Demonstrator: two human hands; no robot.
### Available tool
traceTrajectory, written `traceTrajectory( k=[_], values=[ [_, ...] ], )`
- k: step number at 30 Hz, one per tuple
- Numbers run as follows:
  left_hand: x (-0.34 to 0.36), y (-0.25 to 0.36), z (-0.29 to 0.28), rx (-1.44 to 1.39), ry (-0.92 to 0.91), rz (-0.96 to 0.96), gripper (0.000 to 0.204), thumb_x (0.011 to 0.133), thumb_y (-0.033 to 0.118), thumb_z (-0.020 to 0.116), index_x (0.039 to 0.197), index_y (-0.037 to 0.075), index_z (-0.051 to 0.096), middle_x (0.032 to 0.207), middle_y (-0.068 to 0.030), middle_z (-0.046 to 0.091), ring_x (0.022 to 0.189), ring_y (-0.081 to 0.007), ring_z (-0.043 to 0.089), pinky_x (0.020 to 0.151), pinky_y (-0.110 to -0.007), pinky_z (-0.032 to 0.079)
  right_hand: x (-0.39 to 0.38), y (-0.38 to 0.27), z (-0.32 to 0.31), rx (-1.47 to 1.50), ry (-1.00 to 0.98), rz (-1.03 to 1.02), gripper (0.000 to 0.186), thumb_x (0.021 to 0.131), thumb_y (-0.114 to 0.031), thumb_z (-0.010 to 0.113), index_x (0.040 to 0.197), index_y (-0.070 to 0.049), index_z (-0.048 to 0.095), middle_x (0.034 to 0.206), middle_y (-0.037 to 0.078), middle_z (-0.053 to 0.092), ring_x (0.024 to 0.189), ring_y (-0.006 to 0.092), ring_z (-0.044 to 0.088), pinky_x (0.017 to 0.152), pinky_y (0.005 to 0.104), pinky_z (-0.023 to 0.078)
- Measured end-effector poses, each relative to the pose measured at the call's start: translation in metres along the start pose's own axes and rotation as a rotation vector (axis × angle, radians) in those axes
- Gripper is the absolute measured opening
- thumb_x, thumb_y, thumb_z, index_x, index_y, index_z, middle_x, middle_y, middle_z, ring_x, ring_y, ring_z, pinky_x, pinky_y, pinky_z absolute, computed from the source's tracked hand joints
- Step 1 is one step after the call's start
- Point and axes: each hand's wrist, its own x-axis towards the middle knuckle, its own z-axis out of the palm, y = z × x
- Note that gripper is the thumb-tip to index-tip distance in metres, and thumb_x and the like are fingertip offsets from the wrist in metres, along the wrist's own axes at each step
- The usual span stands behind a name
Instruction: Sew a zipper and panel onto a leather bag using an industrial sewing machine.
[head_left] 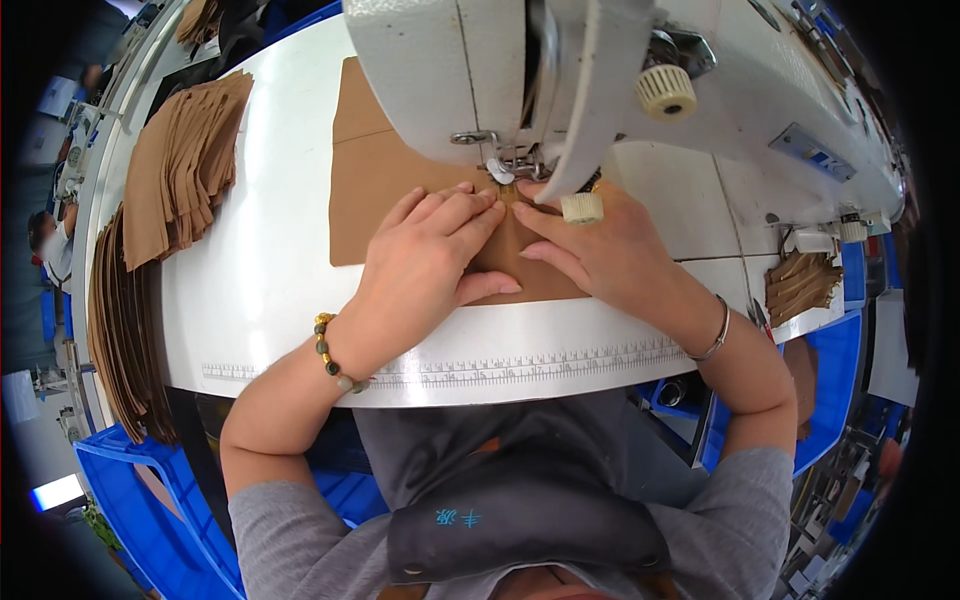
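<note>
A tan flat piece (370, 220) lies under the presser foot (505, 170) of a white sewing machine (440, 60). My left hand (430, 255) rests on it left of the foot, open, with fingertips close to the needle area and thumb stretched out below. My right hand (590, 245) rests on the piece right of the foot, also open, fingers lying flat, some tips partly hidden by the machine's white curved guard (590, 110). The piece has a crease or seam between my hands.
Stacks of brown cut pieces (180, 160) hang along the left edge of the white table (250, 300); a smaller bundle (800, 280) sits at right. Blue bins (120, 470) flank me. A printed ruler strip (440, 367) runs along the front edge. Another person (50, 240) is at far left.
</note>
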Motion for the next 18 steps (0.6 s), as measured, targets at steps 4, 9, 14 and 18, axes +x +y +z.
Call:
traceTrajectory(
  k=[4, 9, 14, 18],
  values=[
    [0.0, -0.001, 0.0, 0.022, 0.009, 0.009, 0.068, 0.078, 0.047, 0.08, 0.13, 0.004, 0.07, 0.133, -0.0092, 0.068, 0.131, -0.0287, 0.06, 0.112, -0.05, 0.046, -0.001, 0.002, 0.002, -0.011, 0.003, 0.009, 0.026, 0.084, -0.032, 0.079, 0.094, -0.008, 0.078, 0.1, 0.012, 0.069, 0.107, 0.0301, 0.066, 0.107, 0.0434, 0.049],
    [0.0, -0.001, 0.001, 0.034, 0.023, 0.012, 0.068, 0.079, 0.047, 0.08, 0.13, 0.003, 0.07, 0.133, -0.009, 0.068, 0.131, -0.0284, 0.06, 0.111, -0.05, 0.046, 0.0, 0.002, 0.001, 0.011, 0.001, 0.021, 0.027, 0.084, -0.033, 0.079, 0.094, -0.008, 0.078, 0.098, 0.014, 0.068, 0.105, 0.0309, 0.066, 0.107, 0.0447, 0.049],
    [0.001, -0.003, 0.001, 0.044, 0.013, 0.011, 0.068, 0.08, 0.048, 0.078, 0.131, 0.003, 0.069, 0.133, -0.0086, 0.067, 0.131, -0.0278, 0.06, 0.111, -0.049, 0.047, -0.001, 0.004, 0.001, 0.014, -0.036, 0.02, 0.026, 0.084, -0.032, 0.08, 0.095, -0.008, 0.078, 0.101, 0.015, 0.069, 0.106, 0.0321, 0.066, 0.109, 0.0464, 0.048],
    [0.0, -0.003, 0.001, 0.056, 0.01, 0.014, 0.067, 0.082, 0.049, 0.077, 0.131, 0.004, 0.069, 0.133, -0.008, 0.067, 0.131, -0.0273, 0.06, 0.11, -0.048, 0.047, 0.0, 0.012, 0.0, 0.507, 0.054, 0.209, 0.024, 0.084, -0.024, 0.082, 0.096, -0.004, 0.077, 0.099, 0.015, 0.068, 0.099, 0.0319, 0.063, 0.104, 0.0425, 0.049]
  ],
)
